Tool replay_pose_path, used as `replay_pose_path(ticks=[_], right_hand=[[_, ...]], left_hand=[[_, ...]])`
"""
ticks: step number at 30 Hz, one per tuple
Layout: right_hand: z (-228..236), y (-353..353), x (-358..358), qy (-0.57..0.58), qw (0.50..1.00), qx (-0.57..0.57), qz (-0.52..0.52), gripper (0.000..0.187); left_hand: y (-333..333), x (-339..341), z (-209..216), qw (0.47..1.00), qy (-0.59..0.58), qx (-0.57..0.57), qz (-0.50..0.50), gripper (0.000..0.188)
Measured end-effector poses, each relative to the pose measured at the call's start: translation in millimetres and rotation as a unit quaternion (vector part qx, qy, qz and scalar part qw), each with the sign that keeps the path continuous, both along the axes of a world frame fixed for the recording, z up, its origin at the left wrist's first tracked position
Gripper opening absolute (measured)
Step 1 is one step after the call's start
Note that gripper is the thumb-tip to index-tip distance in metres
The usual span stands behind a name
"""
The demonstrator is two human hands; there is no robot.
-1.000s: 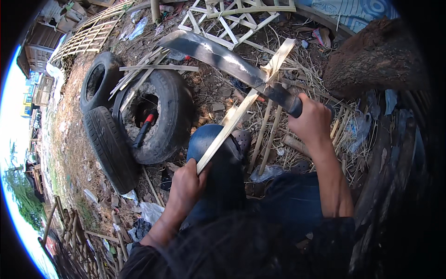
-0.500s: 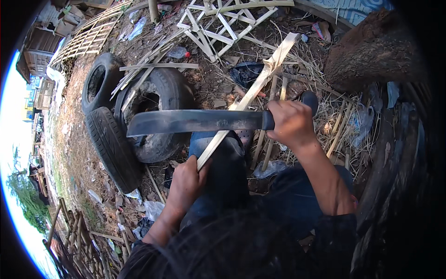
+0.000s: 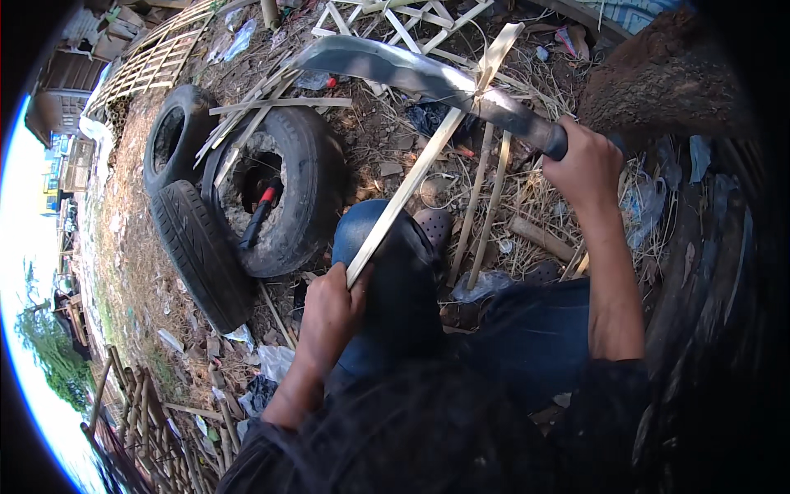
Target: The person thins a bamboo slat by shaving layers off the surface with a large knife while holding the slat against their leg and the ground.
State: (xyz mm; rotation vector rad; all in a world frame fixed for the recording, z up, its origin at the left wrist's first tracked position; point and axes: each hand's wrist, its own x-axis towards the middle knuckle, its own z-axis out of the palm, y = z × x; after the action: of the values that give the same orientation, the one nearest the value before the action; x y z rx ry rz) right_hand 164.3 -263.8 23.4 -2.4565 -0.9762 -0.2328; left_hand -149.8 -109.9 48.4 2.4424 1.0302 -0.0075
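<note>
A pale, slender strip of split wood (image 3: 401,199), frayed near its upper end, slants up past the jeans-clad knee (image 3: 360,221), its lower end held in the fingers of the left hand (image 3: 327,311). The right hand (image 3: 586,165) has its fingers wrapped around a machete (image 3: 391,67), whose dark, curved blade crosses the frayed part.

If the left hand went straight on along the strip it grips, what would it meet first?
Probably the knee in blue jeans, just ahead of the left hand along the pale strip, though depth is unclear and it might pass above.
</note>
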Motion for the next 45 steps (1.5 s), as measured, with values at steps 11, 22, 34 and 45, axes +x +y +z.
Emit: replay_pose_path(ticks=[11, 22, 34, 45], right_hand=[[-0.8, 10.6, -26.6, 0.02, 1.0, 0.019, 0.005, 0.031], [-15.3, 23.5, -38.1, -0.036, 0.985, 0.092, 0.139, 0.028], [14.5, 13.2, -45.3, 0.072, 0.992, 0.045, 0.095, 0.031], [9.6, -2.8, -9.9, 0.043, 0.998, -0.018, -0.031, 0.029]], left_hand=[[2.5, -3.8, -3.6, 0.999, -0.009, -0.026, 0.023, 0.038], [6.5, -3.6, 1.9, 0.997, -0.032, -0.072, 0.021, 0.036], [6.8, 0.8, 4.1, 0.998, -0.007, -0.065, 0.02, 0.035], [2.0, 1.3, 3.5, 0.999, -0.009, -0.036, 0.01, 0.036]])
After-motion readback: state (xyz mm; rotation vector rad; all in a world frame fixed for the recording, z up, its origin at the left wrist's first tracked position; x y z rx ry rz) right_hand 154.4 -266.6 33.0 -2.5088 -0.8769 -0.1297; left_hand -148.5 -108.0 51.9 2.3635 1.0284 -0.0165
